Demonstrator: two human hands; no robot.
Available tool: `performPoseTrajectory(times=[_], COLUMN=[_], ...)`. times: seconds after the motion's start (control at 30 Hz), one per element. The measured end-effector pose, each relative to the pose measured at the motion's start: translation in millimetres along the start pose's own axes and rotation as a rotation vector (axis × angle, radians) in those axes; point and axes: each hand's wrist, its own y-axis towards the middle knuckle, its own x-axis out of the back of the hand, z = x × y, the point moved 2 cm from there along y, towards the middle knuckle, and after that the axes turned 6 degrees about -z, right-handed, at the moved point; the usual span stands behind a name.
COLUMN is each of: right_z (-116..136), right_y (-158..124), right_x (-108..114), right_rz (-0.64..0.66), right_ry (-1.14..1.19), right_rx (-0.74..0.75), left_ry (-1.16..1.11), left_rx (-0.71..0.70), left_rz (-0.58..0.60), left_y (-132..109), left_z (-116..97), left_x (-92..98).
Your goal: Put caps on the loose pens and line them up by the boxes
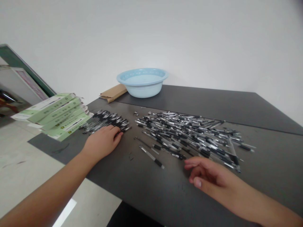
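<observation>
My left hand [103, 142] rests at the near edge of a neat row of pens [101, 121], all lying roughly the same way. Its fingers are bent down and together, thumb alongside, with the fingertips hidden; I cannot make out whether a pen is in them. My right hand [208, 176] hovers at the near edge of a large loose heap of clear-barrelled pens with black grips [189, 132]. Its fingers are loosely curled and apart from the thumb, with nothing visible between them. Between the hands lies a single pen [151, 156].
Green and white pen boxes [59, 116] are stacked at the table's left edge. Behind stand a light blue basin [144, 90] and a flat brown cardboard piece [113, 93] near the wall. Small dark bits lie on the dark table [151, 195]. Framed boards [28, 75] lean at far left.
</observation>
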Motion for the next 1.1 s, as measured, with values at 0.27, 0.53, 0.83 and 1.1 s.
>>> performPoseTrajectory(times=[0.27, 0.53, 0.83, 1.1], right_z=[2, 1, 20, 14], right_y=[0, -1, -4, 3], right_x=[-4, -4, -11, 0], right_rz=[-0.012, -0.041, -0.151, -0.337], right_ry=[-0.048, -0.139, -0.696, -1.247], right_rx=[0.007, 0.071, 0.349, 0.336], left_ry=[-0.134, -0.297, -0.393, -0.387], left_rx=[-0.323, -0.531, -0.643, -0.856], left_rz=[-0.043, 0.033, 0.052, -0.039], left_y=[-7, 10, 28, 42], left_z=[-40, -88, -131, -181], left_x=[19.3, 13.5, 15.0, 14.0])
